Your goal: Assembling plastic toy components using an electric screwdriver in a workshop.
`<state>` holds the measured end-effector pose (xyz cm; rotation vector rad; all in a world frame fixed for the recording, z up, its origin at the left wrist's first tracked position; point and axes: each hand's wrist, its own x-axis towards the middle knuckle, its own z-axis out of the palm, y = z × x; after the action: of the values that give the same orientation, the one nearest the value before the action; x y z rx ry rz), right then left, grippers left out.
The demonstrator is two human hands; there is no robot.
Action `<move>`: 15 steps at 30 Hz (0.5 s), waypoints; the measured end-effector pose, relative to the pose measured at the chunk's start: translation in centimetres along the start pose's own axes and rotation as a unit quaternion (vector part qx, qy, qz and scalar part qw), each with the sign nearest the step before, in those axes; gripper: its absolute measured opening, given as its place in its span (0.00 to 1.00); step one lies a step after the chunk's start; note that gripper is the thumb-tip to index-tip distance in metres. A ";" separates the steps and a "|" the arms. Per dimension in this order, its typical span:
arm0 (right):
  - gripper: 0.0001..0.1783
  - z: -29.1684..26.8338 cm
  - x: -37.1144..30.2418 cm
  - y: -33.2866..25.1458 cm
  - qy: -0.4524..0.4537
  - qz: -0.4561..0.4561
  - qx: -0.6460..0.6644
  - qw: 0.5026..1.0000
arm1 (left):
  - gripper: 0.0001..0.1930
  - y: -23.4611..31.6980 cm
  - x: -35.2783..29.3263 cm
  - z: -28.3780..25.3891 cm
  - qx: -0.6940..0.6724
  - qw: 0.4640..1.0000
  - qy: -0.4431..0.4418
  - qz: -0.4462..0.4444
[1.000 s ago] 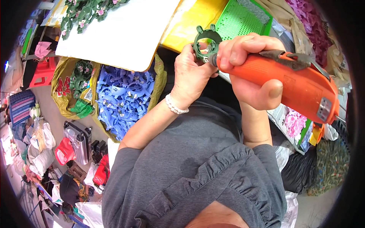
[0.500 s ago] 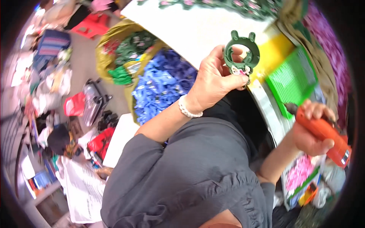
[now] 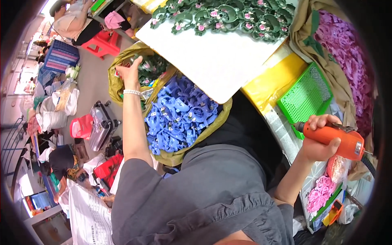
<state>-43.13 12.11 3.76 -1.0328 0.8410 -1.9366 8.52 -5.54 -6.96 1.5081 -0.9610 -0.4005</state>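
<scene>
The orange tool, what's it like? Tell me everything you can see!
The orange tool is a chunky, rounded cylinder that looks like plastic, with a dark nose, a dark lever along its side and a small silvery panel near its rear. The right hand grips it, nose toward the person's left. Its nose overlaps the green basket in view; whether they touch, I can't tell.
</scene>
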 end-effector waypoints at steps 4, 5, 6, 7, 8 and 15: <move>0.32 -0.2 -0.1 0.3 0.022 -0.019 -0.038 0.999 | 0.41 0.6 -0.8 1.9 0.158 0.984 0.019 0.086; 0.31 -0.3 -0.2 0.3 0.024 -0.018 -0.048 0.998 | 0.39 2.7 -2.0 3.1 0.184 0.973 0.025 0.136; 0.31 -0.4 -0.2 0.4 0.028 -0.016 -0.045 0.998 | 0.36 5.1 -3.2 4.3 0.212 0.959 0.033 0.187; 0.31 -0.4 -0.2 0.4 0.025 -0.017 -0.042 0.999 | 0.31 6.1 -3.4 5.2 0.236 0.936 0.036 0.257; 0.31 -0.6 -0.1 0.5 0.028 -0.008 -0.036 0.999 | 0.25 7.1 -3.2 6.5 0.221 0.924 0.031 0.310; 0.30 -0.6 -0.5 0.9 0.048 0.014 -0.037 0.998 | 0.18 11.9 -2.2 14.8 0.141 0.899 -0.153 0.386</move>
<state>-43.23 12.19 2.61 -0.9720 0.9823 -1.9580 -7.64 -12.48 0.68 1.1966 -1.8318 0.0946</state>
